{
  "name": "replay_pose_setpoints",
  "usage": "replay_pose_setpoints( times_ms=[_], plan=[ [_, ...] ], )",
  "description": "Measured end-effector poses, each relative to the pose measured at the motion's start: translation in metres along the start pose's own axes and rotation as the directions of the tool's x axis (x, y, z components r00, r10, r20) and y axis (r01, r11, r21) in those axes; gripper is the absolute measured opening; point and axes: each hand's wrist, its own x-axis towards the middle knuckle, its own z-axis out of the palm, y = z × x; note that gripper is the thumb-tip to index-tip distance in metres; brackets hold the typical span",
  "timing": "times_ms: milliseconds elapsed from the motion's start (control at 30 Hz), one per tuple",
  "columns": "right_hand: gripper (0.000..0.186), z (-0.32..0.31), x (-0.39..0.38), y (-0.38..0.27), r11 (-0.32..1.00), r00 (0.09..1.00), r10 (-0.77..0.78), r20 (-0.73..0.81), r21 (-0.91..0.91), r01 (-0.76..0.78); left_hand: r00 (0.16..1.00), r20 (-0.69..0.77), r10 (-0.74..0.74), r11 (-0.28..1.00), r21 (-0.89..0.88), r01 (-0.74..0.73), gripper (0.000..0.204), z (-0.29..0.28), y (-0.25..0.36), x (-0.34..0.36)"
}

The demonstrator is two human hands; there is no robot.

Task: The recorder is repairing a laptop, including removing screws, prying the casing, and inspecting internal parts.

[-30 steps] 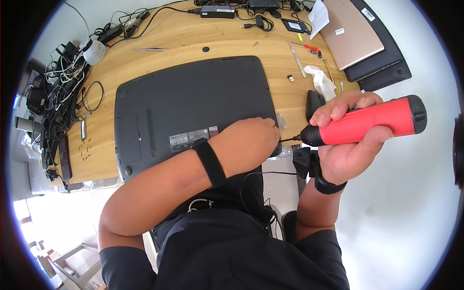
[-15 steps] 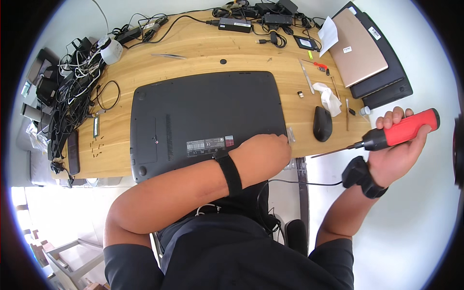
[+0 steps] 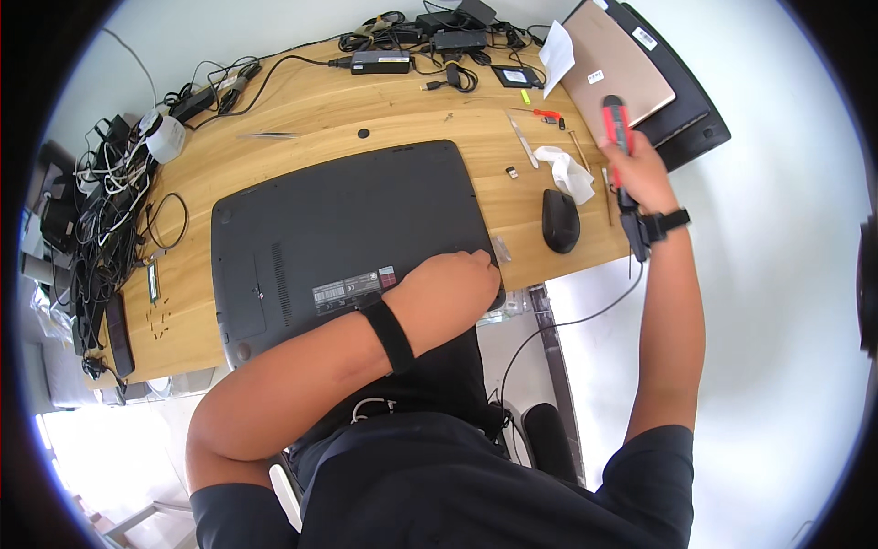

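A black laptop [image 3: 366, 215] lies bottom side up on the wooden table, a vent grille and a label on its base. My left hand [image 3: 448, 291] is closed at its near right corner, my forearm crossing over the near edge; the fingertips are partly hidden, so what they grip does not show. Raised above the table's right side, my right hand [image 3: 643, 174] grips a red and black electric screwdriver [image 3: 616, 128] by its handle. The handle points away from me, and its thin shaft points back toward me below my wrist.
A black mouse [image 3: 560, 221], a crumpled white tissue [image 3: 567, 174] and small hand tools lie right of the laptop. Closed laptops [image 3: 631, 64] are stacked at the far right. Tangled cables [image 3: 101, 238] line the left edge, near loose screws [image 3: 159, 320] and a memory module [image 3: 153, 282].
My right hand has swung the screwdriver away from me and leftward, turning it from sideways to upright in view. The whole view has shifted; my left hand stays at the laptop's corner.
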Motion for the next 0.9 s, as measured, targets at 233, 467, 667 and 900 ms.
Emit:
replay_pose_setpoints(
  times_ms=[233,467,667,900],
  plan=[
    [0.059,0.058,0.046,0.024,0.850,0.978,0.078,0.193,-0.526,0.036,0.998,-0.046,0.032,0.984,-0.176,-0.040,0.008,-0.003,-0.010,0.000],
    [0.055,0.067,0.055,0.021,0.742,0.985,0.028,0.168,-0.664,0.092,0.995,0.055,0.079,0.983,-0.171,-0.069,0.007,-0.015,-0.011,0.005],
    [0.054,0.051,0.045,0.009,0.755,0.982,-0.025,0.187,-0.640,0.142,0.994,0.038,0.104,0.988,-0.114,-0.099,0.006,-0.017,-0.009,0.006],
    [0.033,0.031,-0.052,-0.029,0.904,0.925,-0.378,-0.042,-0.232,0.359,0.988,0.035,0.152,0.978,-0.147,-0.145,0.007,-0.015,-0.015,0.007]
  ],
)
